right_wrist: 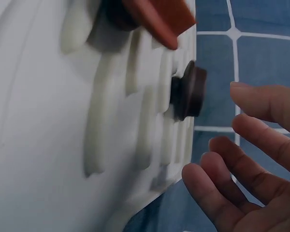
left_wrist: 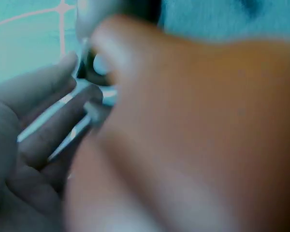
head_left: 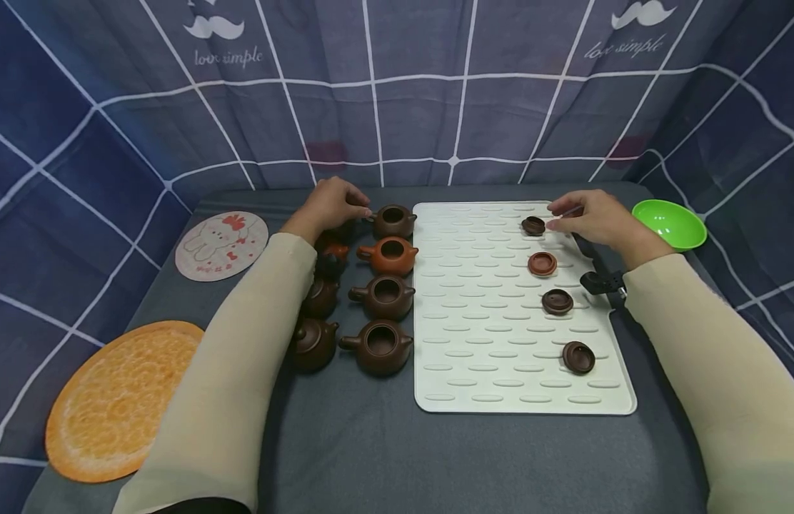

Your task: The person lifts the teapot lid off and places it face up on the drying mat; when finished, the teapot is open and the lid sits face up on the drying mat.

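My left hand (head_left: 333, 205) is at the back of a row of small clay teapots, thumb and fingertips pinching the left-side handle of the farthest dark brown teapot (head_left: 394, 222). In the left wrist view, that handle loop (left_wrist: 89, 72) shows between blurred fingers. The teapot has no lid on and stands upright. Across the white mat, my right hand (head_left: 593, 218) hovers beside a dark brown teapot lid (head_left: 533, 226). The right wrist view shows loosely spread fingers apart from this lid (right_wrist: 191, 92). A reddish lid (head_left: 542, 264) and two dark lids (head_left: 558, 302) lie nearer.
Three more lidless teapots (head_left: 382, 348) continue the row along the white mat (head_left: 474, 396). Lidded teapots (head_left: 315, 345) stand left of them, partly behind the left sleeve. A green bowl (head_left: 670, 223) sits right; an orange round mat (head_left: 123, 407) and a rabbit-print round mat (head_left: 221, 246) lie left.
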Available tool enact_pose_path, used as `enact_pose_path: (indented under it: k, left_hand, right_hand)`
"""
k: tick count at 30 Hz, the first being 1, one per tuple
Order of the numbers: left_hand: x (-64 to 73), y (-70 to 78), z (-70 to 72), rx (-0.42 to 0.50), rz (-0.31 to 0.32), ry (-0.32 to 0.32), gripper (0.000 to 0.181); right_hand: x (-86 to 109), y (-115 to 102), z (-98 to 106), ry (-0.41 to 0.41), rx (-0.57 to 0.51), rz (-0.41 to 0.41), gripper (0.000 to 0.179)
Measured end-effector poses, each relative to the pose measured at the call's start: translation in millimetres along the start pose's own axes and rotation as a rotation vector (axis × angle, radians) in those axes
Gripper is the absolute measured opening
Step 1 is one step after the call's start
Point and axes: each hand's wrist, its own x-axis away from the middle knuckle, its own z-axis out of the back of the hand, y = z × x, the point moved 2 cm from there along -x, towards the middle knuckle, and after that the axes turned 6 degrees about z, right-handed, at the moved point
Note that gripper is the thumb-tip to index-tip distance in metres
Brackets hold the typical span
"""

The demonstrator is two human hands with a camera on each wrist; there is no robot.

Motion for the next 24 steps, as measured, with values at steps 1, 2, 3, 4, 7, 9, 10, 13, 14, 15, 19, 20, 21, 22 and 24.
enact_pose_path:
  k: [1,2,3,4,7,9,10,13,14,15,19,20,21,22,24]
  left_hand:
    - [1.4,2.1,3.0,-0.007,-0.007,0.001,0.034]
    - [3.6,5.0,6.7,-0.017,-0.015,0.005,0.036]
    - [6.0,7.9,10.9,-0.027,-0.026,0.012,0.037]
    - [8.9,10.9,15.5,-0.033,-0.035,0.019,0.039]
    - [23.0,21.2,30.6,-0.052,-0.042,0.032,0.043]
    - [34.9,28.8,39.3,-0.054,-0.044,0.033,0.047]
    - [41.7,32.6,43.0,-0.053,-0.042,0.031,0.048]
    - [62.3,43.7,50.0,-0.059,-0.063,0.037,0.051]
    - [68.7,47.1,50.9,-0.057,-0.079,0.043,0.051]
    - [75.5,50.2,51.5,-0.055,-0.096,0.052,0.051]
    - [104.7,56.5,50.0,-0.051,-0.143,0.074,0.05]
    - [113.4,55.2,49.3,-0.039,-0.141,0.078,0.049]
    - [123.0,52.6,48.6,-0.028,-0.133,0.077,0.049]
    - [133.4,47.9,47.8,-0.014,-0.12,0.072,0.051]
    - [156.2,36.5,46.1,0.021,-0.093,0.071,0.053]
  right_hand:
    - [-0.1,-2,0,0.003,0.003,0.006,0.056]
    - [-0.1,-6,-1,0.005,0.008,0.015,0.055]
    - [0.0,-9,-1,0.007,0.015,0.027,0.054]
    - [0.3,-14,-1,0.011,0.026,0.045,0.052]
    - [1.8,-34,-4,0.025,0.049,0.103,0.045]
    - [3.9,-50,-7,0.026,0.053,0.145,0.042]
    - [5.4,-59,-8,0.025,0.051,0.166,0.04]
    - [10.4,-86,-14,0.019,0.028,0.232,0.038]
    - [12.3,-94,-15,0.021,0.022,0.259,0.037]
    - [14.4,-102,-17,0.024,0.017,0.287,0.036]
    - [23.4,-134,-31,0.05,-0.01,0.434,0.034]
    - [25.8,-143,-36,0.056,-0.01,0.483,0.033]
    - [28.3,-151,-42,0.058,-0.01,0.533,0.032]
    - [30.5,-160,-49,0.059,-0.012,0.59,0.032]
    - [35.6,-176,-66,0.049,-0.02,0.693,0.031]
